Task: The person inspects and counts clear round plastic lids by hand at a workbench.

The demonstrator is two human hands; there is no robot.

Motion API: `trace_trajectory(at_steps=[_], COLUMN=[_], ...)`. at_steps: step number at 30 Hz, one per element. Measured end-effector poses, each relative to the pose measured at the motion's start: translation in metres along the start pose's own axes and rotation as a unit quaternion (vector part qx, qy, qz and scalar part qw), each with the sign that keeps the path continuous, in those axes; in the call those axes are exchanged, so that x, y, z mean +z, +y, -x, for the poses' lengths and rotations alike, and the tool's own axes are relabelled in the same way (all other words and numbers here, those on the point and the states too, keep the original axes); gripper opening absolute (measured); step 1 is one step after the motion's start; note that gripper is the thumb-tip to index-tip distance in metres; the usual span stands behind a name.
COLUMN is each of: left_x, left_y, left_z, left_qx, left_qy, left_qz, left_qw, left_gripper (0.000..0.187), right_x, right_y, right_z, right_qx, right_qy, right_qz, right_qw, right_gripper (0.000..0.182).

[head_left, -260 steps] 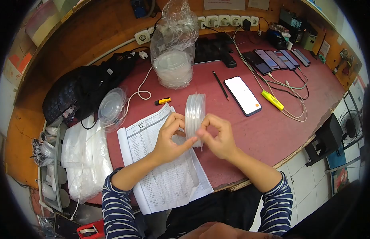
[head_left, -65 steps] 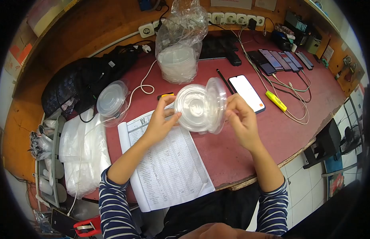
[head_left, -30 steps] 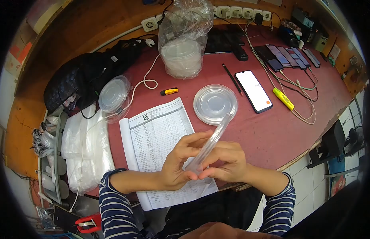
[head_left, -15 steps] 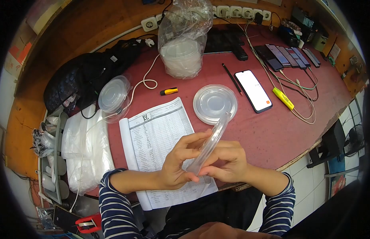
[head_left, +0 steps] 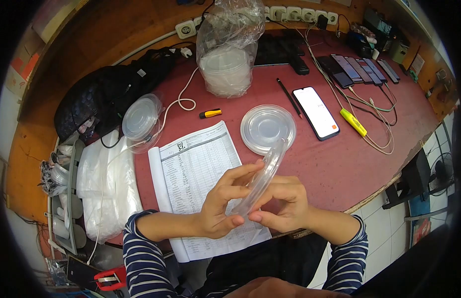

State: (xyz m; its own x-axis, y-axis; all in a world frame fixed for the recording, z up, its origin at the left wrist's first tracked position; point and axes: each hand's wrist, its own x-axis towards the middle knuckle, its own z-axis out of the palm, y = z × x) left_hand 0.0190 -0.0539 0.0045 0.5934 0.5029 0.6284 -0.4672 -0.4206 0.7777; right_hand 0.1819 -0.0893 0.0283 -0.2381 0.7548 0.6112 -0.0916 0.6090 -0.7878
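Observation:
Between my two hands a clear round plastic lid (head_left: pixel 263 180) is held up on its edge, tilted, above the front of the table. My left hand (head_left: pixel 224 201) grips its left side, with fingers at the back and the thumb near the lower rim. My right hand (head_left: pixel 282 202) pinches the lid from the right, fingers curled. Just behind it a stack of clear round lids (head_left: pixel 267 129) lies flat on the red table. Under my left hand lies a stapled pad of printed sheets (head_left: pixel 196 164) with a table of rows.
A phone with a lit screen (head_left: pixel 316 113), a black pencil (head_left: pixel 289 98) and a yellow highlighter (head_left: pixel 353 122) lie to the right. Bagged lids (head_left: pixel 225 74) stand at the back. More lids (head_left: pixel 141 119) and folded plastic bags (head_left: pixel 109 184) are at left. Several phones (head_left: pixel 362 70) sit back right.
The lid has turned slightly in my hands, showing a little more of its face. My thumbs have moved slightly at its lower rim. Everything on the table stays in place.

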Motion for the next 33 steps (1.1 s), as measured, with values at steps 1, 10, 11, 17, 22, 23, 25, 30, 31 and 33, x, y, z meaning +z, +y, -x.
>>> trace_trajectory(at_steps=[1,10,11,17,22,23,25,30,31,33], left_x=[0.0,-0.0009,-0.0005,-0.0017,-0.0025,-0.0027,-0.0035,-0.0044,-0.0044,-0.0044], left_y=[0.0003,-0.0023,-0.0024,-0.0015,-0.003,-0.0037,-0.0054,-0.0088,-0.009,-0.0083], left_z=[-0.0001,0.0009,0.0009,0.0004,-0.0006,-0.0009,-0.0011,-0.0001,-0.0001,-0.0004], left_qx=[0.0,-0.008,-0.007,-0.011,-0.013,-0.013,0.004,0.013,0.015,0.014], left_qy=[-0.001,-0.004,-0.004,-0.005,-0.01,-0.009,-0.014,-0.018,-0.017,-0.017], left_qz=[0.0,-0.014,-0.014,-0.028,-0.056,-0.056,-0.064,-0.06,-0.057,-0.06], left_qw=[1.0,1.0,1.0,1.0,0.998,0.998,0.998,0.998,0.998,0.998], left_gripper=[0.04,0.042,0.042,0.042,0.043,0.043,0.044,0.044,0.044,0.044], right_x=[-0.0001,-0.0004,-0.0003,-0.0001,0.0008,0.0007,0.0011,0.0022,0.0023,0.0025], right_y=[-0.0001,-0.0017,-0.001,0.0003,0.001,0.0003,0.0006,0.0018,0.0019,0.0021], right_z=[0.0,-0.0014,-0.0006,0.0016,0.0024,0.0022,0.0021,0.0024,0.0023,0.0026], right_qx=[0.0,-0.002,0.002,0.018,0.024,0.027,0.029,0.015,0.015,0.015], right_qy=[0.0,0.002,0.002,0.012,0.018,0.014,0.01,0.019,0.019,0.019], right_qz=[0.0,0.005,0.011,0.007,0.011,0.008,0.005,0.005,0.005,0.003], right_qw=[1.0,1.0,1.0,1.0,0.999,1.0,1.0,1.0,1.0,1.0], right_gripper=[0.01,0.013,0.012,0.009,0.01,0.011,0.012,0.013,0.013,0.013])
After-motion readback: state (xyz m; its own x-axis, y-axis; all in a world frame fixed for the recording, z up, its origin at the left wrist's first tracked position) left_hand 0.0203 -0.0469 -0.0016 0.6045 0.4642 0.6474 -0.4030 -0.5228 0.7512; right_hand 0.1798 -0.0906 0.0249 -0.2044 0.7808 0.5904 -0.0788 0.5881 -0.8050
